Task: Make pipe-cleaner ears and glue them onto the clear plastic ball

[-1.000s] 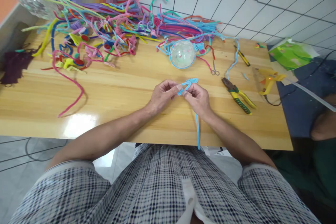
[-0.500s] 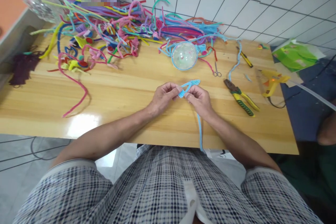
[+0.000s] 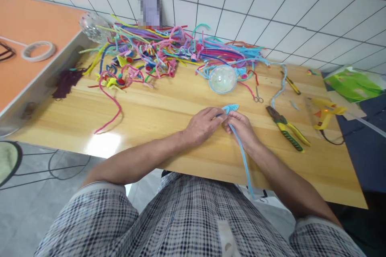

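Before us the blue stem [image 3: 231, 108] is pinched between left hand [image 3: 205, 125] and right hand [image 3: 243, 129] over the table [image 3: 159, 114], its folded end [image 3: 233, 107] just beyond the grip — its loose tail [image 3: 243, 155], nearer the right hand, running back toward the shirt [image 3: 193, 217].

Head-worn camera, single view, facing forward and down.
Range near: plaid shirt [image 3: 193, 217] along lower edge, left hand [image 3: 201, 126] and right hand [image 3: 243, 130] about mid-frame, wooden table [image 3: 163, 106] across the middle, tiled wall [image 3: 280, 20] at top.
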A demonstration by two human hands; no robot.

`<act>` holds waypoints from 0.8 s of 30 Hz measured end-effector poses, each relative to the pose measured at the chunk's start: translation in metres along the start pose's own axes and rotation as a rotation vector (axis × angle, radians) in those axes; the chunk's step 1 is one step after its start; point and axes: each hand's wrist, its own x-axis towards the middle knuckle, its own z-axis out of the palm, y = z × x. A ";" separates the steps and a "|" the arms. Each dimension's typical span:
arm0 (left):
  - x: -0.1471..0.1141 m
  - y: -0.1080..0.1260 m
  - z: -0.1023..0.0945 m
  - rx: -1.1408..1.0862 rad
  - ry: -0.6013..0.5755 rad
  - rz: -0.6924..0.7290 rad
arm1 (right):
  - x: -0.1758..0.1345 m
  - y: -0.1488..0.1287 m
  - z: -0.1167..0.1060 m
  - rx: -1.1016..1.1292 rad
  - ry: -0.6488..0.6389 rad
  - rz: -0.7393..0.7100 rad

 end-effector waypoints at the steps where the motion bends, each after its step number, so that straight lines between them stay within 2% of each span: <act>1: 0.000 0.000 -0.001 0.020 -0.004 -0.001 | -0.001 -0.001 0.000 0.005 -0.008 0.016; 5: 0.000 -0.003 -0.004 -0.012 -0.027 -0.070 | -0.002 -0.003 -0.003 0.044 -0.040 0.109; 9: 0.003 -0.011 -0.001 -0.324 0.086 -0.195 | 0.001 -0.004 -0.011 0.082 -0.104 0.189; 11: 0.006 -0.012 -0.001 -0.553 0.133 -0.372 | 0.002 -0.003 -0.014 0.050 -0.046 0.083; 14: 0.012 -0.008 -0.005 -0.897 0.123 -0.672 | 0.000 0.000 -0.016 -0.092 0.140 -0.271; 17: 0.017 0.001 -0.012 -1.124 0.061 -0.836 | -0.002 0.005 -0.015 -0.231 0.160 -0.496; 20: 0.019 0.008 -0.015 -1.246 0.032 -0.938 | -0.002 0.011 -0.013 -0.298 0.073 -0.544; 24: 0.018 0.011 -0.013 -1.319 0.037 -1.025 | 0.001 0.016 -0.012 -0.288 0.017 -0.512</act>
